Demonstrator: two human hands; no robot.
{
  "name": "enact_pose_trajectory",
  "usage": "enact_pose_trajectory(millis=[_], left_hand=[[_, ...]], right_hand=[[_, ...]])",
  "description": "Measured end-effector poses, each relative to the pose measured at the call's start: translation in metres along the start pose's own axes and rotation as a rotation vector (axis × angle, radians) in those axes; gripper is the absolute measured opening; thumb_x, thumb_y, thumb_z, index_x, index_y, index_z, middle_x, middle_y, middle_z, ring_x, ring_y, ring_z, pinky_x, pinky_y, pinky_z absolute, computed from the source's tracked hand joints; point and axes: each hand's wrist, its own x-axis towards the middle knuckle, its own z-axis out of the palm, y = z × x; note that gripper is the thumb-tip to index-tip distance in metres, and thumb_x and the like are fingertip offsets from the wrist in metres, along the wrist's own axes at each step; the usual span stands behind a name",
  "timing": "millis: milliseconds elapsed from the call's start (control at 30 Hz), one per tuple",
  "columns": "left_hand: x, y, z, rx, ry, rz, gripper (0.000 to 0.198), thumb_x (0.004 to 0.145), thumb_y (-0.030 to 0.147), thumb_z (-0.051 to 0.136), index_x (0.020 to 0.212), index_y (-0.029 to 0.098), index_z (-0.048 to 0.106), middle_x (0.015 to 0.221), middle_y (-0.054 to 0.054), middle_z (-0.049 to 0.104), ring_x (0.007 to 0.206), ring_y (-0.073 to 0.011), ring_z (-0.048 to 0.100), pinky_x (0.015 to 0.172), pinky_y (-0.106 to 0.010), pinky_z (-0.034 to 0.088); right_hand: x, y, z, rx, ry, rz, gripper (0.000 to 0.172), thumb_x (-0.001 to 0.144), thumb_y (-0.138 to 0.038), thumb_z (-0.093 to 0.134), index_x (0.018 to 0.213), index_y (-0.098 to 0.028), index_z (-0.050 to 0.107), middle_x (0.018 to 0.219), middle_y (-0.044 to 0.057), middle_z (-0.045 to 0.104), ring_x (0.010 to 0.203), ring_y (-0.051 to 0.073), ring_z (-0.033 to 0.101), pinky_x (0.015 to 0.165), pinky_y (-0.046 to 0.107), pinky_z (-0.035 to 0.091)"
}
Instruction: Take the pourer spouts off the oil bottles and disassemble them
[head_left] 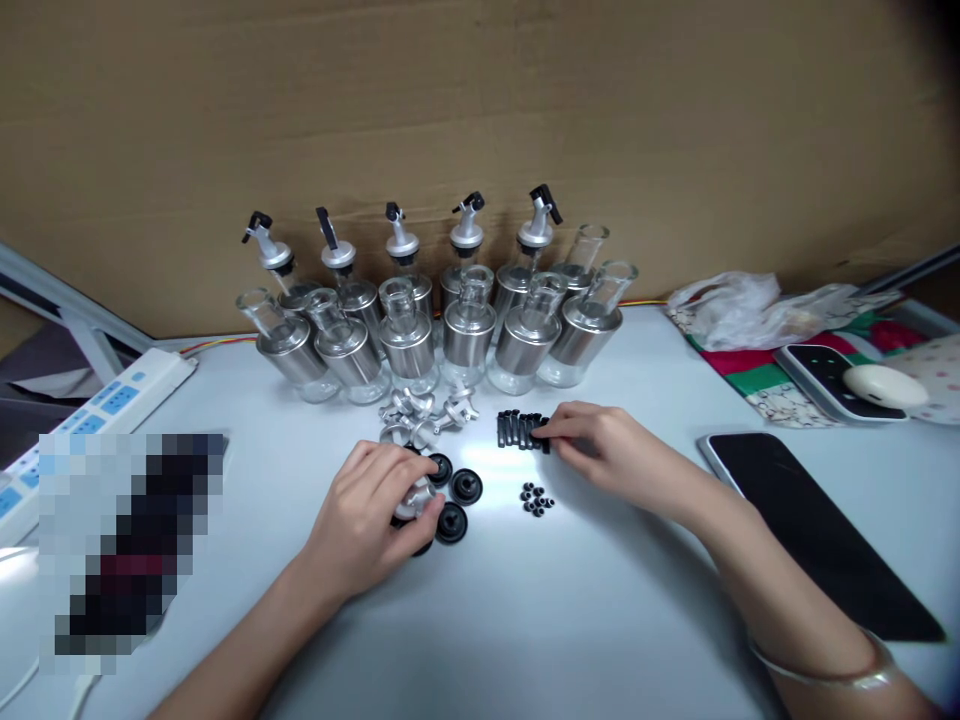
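My left hand (364, 510) is closed around a silver pourer spout (417, 498), partly hidden by the fingers. Beneath and beside it lie several round black stoppers (466, 487), some covered by that hand. My right hand (607, 448) reaches in from the right, its fingertips pinched at the right end of a row of small black levers (513, 430). Just below that row sits a cluster of tiny black caps (537, 500). More silver spouts (427, 412) are heaped beyond my left hand.
Glass bottles with steel sleeves (407, 348) stand in two rows at the back; several rear ones carry pourers (466, 232). A cardboard wall (450, 100) rises behind. Left is a power strip (90, 425); right are a dark flat device (817, 540), a scale-like device (817, 370) and a plastic bag (750, 310).
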Motion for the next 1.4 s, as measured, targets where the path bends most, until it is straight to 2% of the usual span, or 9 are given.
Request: enact_pose_trajectory(millis=[267,533,667,833,967,1067,1167,1267,1400], left_hand=[[-0.003,0.000,0.005,-0.027,0.018,0.012,0.016,0.091,0.033,0.050,0.084,0.019,0.046,0.064,0.002,0.060,0.049,-0.0113,0.049,0.057,-0.026,0.042],[-0.005,0.008,0.011,-0.094,-0.129,0.092,0.033,0.098,0.046,0.034,0.086,0.018,0.045,0.064,0.003,0.058,0.054,-0.0112,0.052,0.066,-0.029,0.039],[-0.005,0.009,0.010,-0.173,-0.163,0.076,0.033,0.096,0.050,0.037,0.094,0.018,0.045,0.069,0.001,0.060,0.058,-0.0125,0.053,0.069,-0.029,0.039],[-0.005,0.011,0.006,-0.230,-0.184,0.113,0.023,0.096,0.030,0.038,0.113,0.015,0.041,0.084,-0.003,0.066,0.070,-0.0150,0.059,0.077,-0.033,0.039],[-0.007,0.013,0.005,-0.258,-0.179,0.094,0.020,0.096,0.033,0.045,0.104,0.015,0.048,0.083,-0.001,0.069,0.064,-0.0112,0.061,0.078,-0.032,0.037],[-0.009,0.013,0.006,-0.195,-0.089,0.053,0.028,0.093,0.045,0.050,0.092,0.016,0.052,0.066,0.004,0.065,0.052,-0.0094,0.056,0.072,-0.031,0.036],[-0.010,0.012,0.008,-0.197,-0.095,0.053,0.037,0.094,0.048,0.045,0.106,0.014,0.051,0.072,0.000,0.068,0.052,-0.0101,0.055,0.069,-0.031,0.038],[-0.009,0.012,0.010,-0.220,-0.102,0.093,0.037,0.099,0.036,0.034,0.120,0.007,0.044,0.086,-0.009,0.070,0.063,-0.0128,0.060,0.072,-0.032,0.042],[-0.009,0.011,0.009,-0.136,-0.082,0.122,0.021,0.096,0.013,0.035,0.111,0.011,0.050,0.096,-0.011,0.070,0.078,-0.0142,0.064,0.077,-0.032,0.041]], right_hand=[[0.000,-0.027,0.004,0.175,0.053,-0.006,0.021,0.091,-0.024,0.048,0.084,-0.018,0.067,0.080,0.005,0.062,0.074,0.016,0.059,0.068,0.028,0.046],[-0.004,-0.076,0.017,0.520,-0.133,-0.196,0.024,0.096,-0.030,0.043,0.089,-0.018,0.062,0.080,0.002,0.063,0.074,0.013,0.057,0.069,0.025,0.044],[-0.007,-0.079,0.016,0.613,-0.161,-0.136,0.023,0.096,-0.032,0.042,0.086,-0.019,0.059,0.079,0.001,0.061,0.072,0.013,0.056,0.068,0.025,0.043],[-0.008,-0.076,0.015,0.765,-0.140,-0.008,0.028,0.097,-0.035,0.037,0.081,-0.019,0.054,0.073,0.000,0.057,0.069,0.012,0.053,0.066,0.026,0.041],[-0.008,-0.074,0.019,0.947,-0.188,0.107,0.027,0.092,-0.039,0.045,0.078,-0.018,0.055,0.071,0.000,0.056,0.067,0.012,0.051,0.064,0.026,0.041],[-0.010,-0.077,0.022,0.926,-0.146,0.056,0.014,0.081,-0.032,0.063,0.086,-0.020,0.057,0.080,0.000,0.058,0.074,0.013,0.051,0.066,0.026,0.041],[-0.012,-0.080,0.026,0.839,-0.059,0.026,0.019,0.075,-0.025,0.068,0.086,-0.022,0.053,0.082,-0.002,0.056,0.075,0.013,0.049,0.064,0.025,0.041],[-0.013,-0.081,0.030,0.812,0.034,0.020,0.017,0.079,-0.018,0.063,0.087,-0.023,0.050,0.084,-0.002,0.056,0.073,0.011,0.051,0.065,0.024,0.043],[-0.012,-0.079,0.031,0.839,0.134,-0.042,0.025,0.078,-0.010,0.055,0.099,-0.023,0.051,0.098,0.001,0.058,0.087,0.013,0.056,0.074,0.027,0.047]])
